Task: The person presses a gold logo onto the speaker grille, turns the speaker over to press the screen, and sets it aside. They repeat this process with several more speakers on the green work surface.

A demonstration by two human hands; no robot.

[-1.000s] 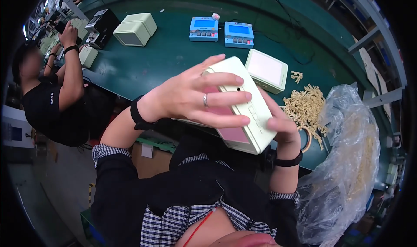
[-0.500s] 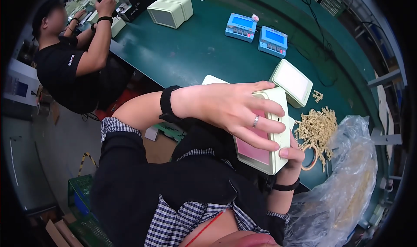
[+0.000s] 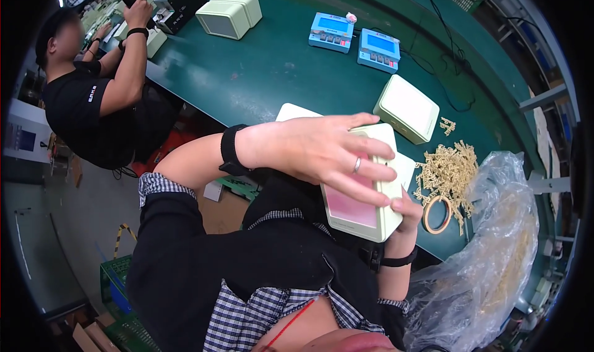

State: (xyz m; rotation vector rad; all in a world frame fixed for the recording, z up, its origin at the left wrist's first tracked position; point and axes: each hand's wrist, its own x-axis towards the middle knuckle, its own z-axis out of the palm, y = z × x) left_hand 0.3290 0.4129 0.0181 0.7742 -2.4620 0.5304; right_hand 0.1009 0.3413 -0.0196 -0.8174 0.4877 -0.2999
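Observation:
A pale green boxy device (image 3: 356, 231) with a glossy, pinkish reflecting screen is tilted up in front of my chest, held in both hands. My left hand (image 3: 328, 154) lies over its top, the fingers bent across the upper side and covering part of the screen. The right hand (image 3: 405, 214) grips the lower right corner, thumb on the edge and the other fingers mostly hidden behind. Just beyond stands a similar pale green device (image 3: 408, 109) with a whitish face. Part of a pale panel (image 3: 296, 111) shows behind my left wrist.
On the green table (image 3: 260, 73) are two blue screwdriver-controller-like boxes (image 3: 331, 31) with screens, a pair of pale devices (image 3: 229, 17), a heap of small beige parts (image 3: 447, 176) and a tape roll (image 3: 437, 214). A clear plastic bag (image 3: 489, 253) lies right. A co-worker (image 3: 93, 92) works at left.
The device has turned slightly, so more of its screen faces up toward me. Both hands keep their hold. The whole view has shifted a little, moving the table things left.

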